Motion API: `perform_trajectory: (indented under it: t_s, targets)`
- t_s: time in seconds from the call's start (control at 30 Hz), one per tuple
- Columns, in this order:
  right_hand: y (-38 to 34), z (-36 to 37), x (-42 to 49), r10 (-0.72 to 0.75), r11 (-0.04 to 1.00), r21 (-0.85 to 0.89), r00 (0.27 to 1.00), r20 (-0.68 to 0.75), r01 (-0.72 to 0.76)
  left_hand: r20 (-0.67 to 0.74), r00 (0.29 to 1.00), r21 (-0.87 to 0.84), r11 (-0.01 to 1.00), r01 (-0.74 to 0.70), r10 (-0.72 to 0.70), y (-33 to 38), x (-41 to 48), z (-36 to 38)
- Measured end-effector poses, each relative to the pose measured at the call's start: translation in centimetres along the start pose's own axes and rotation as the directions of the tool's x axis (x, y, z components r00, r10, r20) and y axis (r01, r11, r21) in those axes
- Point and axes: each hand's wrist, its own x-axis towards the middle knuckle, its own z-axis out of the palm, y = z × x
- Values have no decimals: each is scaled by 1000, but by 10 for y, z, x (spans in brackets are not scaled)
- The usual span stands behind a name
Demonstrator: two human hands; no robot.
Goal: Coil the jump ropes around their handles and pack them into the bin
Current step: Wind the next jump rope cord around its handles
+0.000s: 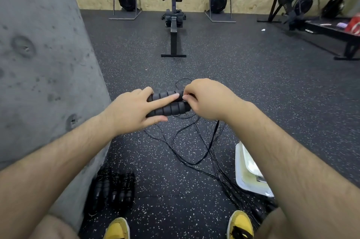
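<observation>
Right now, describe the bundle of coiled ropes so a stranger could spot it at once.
Start at the grey concrete wall on the left and follow its foot toward the yellow shoes. The wound jump ropes lie there in a row. Unlike the loose ropes sprawled mid-floor, these are coiled tight round their handles.

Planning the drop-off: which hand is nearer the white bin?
Right. The right hand grips the handles' end beyond the white bin; the left hand holds them farther left, nearer the wall.

No legible text, label, brand or number on anything in view.
</observation>
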Motion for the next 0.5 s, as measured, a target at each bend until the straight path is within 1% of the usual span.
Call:
perform_trajectory:
  t_s: [0.07, 0.13, 0.23, 0.33, 0.37, 0.43, 0.5]
  targets:
    - [0, -1, -1, -14, 999, -34, 1000, 3, 14, 13, 998, -2, 998, 55, -55, 0, 1, 2]
    - [-1, -2, -2, -27, 998, -48, 1000, -8, 26, 13, 998, -1, 998, 68, -68, -2, 1, 2]
    - [4, -7, -1, -29, 999, 22, 999, -28, 29, 38, 999, -1, 1000, 0, 0, -6, -3, 1]
    - [19, -9, 3, -87, 985, 144, 994, -61, 95, -2, 996, -85, 993, -85, 85, -6, -7, -4]
    - [24, -8, 4, -108, 971, 203, 990, -93, 125, -30, 994, -121, 987, -107, 104, -4, -7, -8]
    - [31, -4, 4, -92, 902, 404, 982, -166, 153, -91, 988, -189, 972, -138, 123, 0, -7, -17]
    - [32, -1, 2, -26, 758, 639, 986, -165, 127, -158, 981, -223, 964, -145, 111, 4, -7, -26]
